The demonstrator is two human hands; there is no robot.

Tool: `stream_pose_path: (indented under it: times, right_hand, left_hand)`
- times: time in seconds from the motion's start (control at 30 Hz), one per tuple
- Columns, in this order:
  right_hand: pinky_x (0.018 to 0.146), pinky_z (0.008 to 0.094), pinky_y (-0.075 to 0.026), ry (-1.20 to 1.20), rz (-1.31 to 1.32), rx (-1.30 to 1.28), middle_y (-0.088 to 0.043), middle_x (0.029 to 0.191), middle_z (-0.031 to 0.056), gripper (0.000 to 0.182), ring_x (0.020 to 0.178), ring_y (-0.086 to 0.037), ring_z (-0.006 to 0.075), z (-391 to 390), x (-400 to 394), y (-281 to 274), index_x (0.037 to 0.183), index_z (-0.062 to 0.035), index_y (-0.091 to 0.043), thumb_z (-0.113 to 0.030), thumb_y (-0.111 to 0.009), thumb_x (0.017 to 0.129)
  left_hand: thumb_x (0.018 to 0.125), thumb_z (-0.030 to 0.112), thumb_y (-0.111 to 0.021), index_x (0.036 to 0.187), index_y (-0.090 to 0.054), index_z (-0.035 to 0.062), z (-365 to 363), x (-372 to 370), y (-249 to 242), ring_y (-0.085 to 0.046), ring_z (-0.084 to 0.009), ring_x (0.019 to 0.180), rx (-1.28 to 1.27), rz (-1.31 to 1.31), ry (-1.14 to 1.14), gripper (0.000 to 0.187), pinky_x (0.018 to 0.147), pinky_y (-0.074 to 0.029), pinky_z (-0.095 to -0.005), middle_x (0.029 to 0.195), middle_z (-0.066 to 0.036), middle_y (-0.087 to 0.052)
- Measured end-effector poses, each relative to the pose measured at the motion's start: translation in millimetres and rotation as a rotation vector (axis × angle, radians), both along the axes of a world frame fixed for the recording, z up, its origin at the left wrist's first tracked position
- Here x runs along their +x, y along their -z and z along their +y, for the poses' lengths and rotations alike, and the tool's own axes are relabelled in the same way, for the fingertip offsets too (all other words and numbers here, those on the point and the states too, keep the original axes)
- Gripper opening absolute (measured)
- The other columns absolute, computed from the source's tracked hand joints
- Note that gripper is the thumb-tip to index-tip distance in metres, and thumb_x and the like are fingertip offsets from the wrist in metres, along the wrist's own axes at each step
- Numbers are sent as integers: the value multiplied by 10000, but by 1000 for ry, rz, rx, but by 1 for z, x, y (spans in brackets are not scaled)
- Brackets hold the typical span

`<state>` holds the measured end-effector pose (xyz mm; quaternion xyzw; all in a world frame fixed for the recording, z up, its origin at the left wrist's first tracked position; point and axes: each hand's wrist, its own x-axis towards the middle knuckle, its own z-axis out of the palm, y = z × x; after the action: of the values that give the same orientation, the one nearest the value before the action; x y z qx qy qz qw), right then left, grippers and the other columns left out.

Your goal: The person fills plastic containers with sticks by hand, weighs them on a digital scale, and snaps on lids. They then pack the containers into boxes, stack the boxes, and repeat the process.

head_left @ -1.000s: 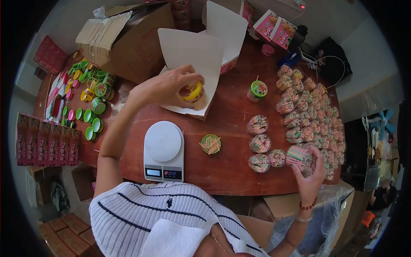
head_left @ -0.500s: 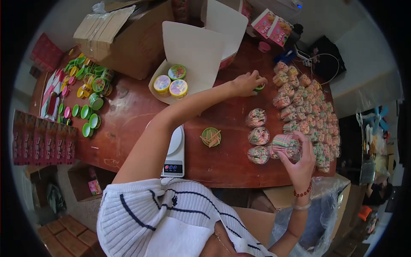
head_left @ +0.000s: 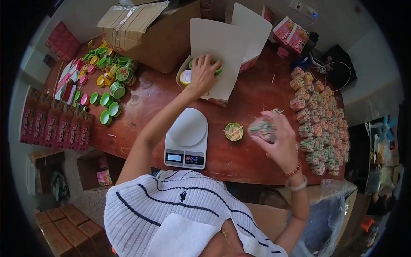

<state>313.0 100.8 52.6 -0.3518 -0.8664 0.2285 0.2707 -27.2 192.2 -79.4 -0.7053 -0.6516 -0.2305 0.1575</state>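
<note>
My left hand (head_left: 203, 76) reaches into the open white carton (head_left: 214, 38), fingers curled over a green-rimmed round tub (head_left: 218, 68). Beside it in the carton is a yellow-rimmed tub (head_left: 186, 77); another green rim shows partly behind my fingers. My right hand (head_left: 280, 139) grips a clear cup of striped pastel sticks (head_left: 262, 129), raised over the table and slightly blurred. Left of that hand, a small green dish (head_left: 233, 131) holds several short pale sticks. Other filled cups are partly hidden behind my right hand.
A white kitchen scale (head_left: 186, 137) stands near the front edge. Rows of stick-filled cups (head_left: 319, 124) cover the right side. Loose green, yellow and pink lids or dishes (head_left: 106, 99) lie left, near a cardboard box (head_left: 150, 38) and pink packages (head_left: 55, 122).
My left hand has moved left from near the cup rows into the carton, carrying a green-rimmed tub. My right hand has lifted the cup of sticks and moved it left. The view has shifted.
</note>
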Motion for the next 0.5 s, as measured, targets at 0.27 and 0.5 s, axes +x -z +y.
stream_pose_path:
  times: [0.27,0.5]
  right_hand:
    - [927,475,-545,-190,87,-125,-605,1163,188,702,1074,-641,411,-31,-140,67,1361,-113,-535,-164,-878,750]
    - [1068,449,-489,-160,220,-50,-567,1377,198,1048,1256,-594,368,-59,-170,112,1529,-42,-392,-259,-959,675]
  left_hand:
    - [1022,528,-545,1408,-586,65,-18,-40,-1,-416,-490,1396,-254,-405,107,605,1129,-343,-626,1513,-248,-459]
    - [1007,225,-669,1343,-650,54,-151,-133,-65,-649,-283,1220,-77,-533,109,377,1032,-505,-368,1313,-144,-671]
